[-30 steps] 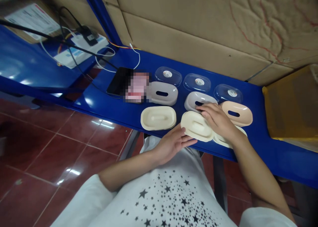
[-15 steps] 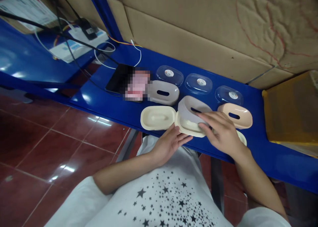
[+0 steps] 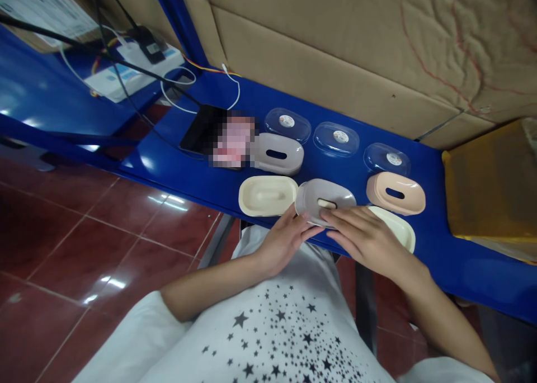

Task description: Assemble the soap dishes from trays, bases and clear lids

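A grey oval soap dish tray with a slot sits at the front edge of the table. The raised middle of a cream base shows up through its slot. My left hand grips the front left side, fingers under and along the rim. Across the front right rim lie the fingers of my right hand, thumb below. Left of it rests a bare cream base. To the right, another cream base is partly covered by my right hand, with a peach tray behind it.
A second grey tray and three clear lids, one being this lid, stand farther back. A dark device with a blurred screen is at left. A taped box borders the right; cardboard lines the back. Cables hang at left.
The grey tray has come down from a tilt onto the cream base, whose middle now shows in the slot. My right hand has moved lower with it; my left hand stays about where it was.
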A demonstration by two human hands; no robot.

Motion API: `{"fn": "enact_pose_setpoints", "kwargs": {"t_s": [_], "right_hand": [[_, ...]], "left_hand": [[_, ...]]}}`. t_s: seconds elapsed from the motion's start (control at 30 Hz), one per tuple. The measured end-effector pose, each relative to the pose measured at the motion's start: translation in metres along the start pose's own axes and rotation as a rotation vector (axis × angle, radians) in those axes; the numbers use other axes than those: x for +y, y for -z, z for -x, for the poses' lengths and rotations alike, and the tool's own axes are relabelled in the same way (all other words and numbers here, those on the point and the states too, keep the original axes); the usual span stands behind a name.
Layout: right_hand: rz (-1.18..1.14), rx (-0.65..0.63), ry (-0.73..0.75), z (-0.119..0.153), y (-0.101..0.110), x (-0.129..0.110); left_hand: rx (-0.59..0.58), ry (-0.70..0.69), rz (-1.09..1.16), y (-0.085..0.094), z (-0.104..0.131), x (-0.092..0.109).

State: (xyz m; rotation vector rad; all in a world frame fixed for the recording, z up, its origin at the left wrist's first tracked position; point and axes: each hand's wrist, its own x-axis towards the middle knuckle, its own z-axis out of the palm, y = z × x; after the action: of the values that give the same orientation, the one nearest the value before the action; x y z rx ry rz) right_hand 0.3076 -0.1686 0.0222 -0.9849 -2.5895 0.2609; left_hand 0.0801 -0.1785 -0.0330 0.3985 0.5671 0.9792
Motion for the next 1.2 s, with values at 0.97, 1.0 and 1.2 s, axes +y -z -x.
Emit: {"fn": "enact_pose_setpoints", "kwargs": {"t_s": [0.97,1.0,1.2], "right_hand": [[-0.168,-0.229,-0.178,-0.026,0.028,0.048],[-0.163,-0.223,-0.175,-0.026,0.026,0.048],[-0.1,-0.184,-0.193,-0.021,0.022,0.043]], "left_hand": [[-0.031,-0.015,-0.008,0.002,-0.004,-0.005],[-0.026,-0.017,-0.005,0.003,-0.004,-0.005],[-0.018,-0.017,0.011,0.002,-0.005,-0.005]]}}
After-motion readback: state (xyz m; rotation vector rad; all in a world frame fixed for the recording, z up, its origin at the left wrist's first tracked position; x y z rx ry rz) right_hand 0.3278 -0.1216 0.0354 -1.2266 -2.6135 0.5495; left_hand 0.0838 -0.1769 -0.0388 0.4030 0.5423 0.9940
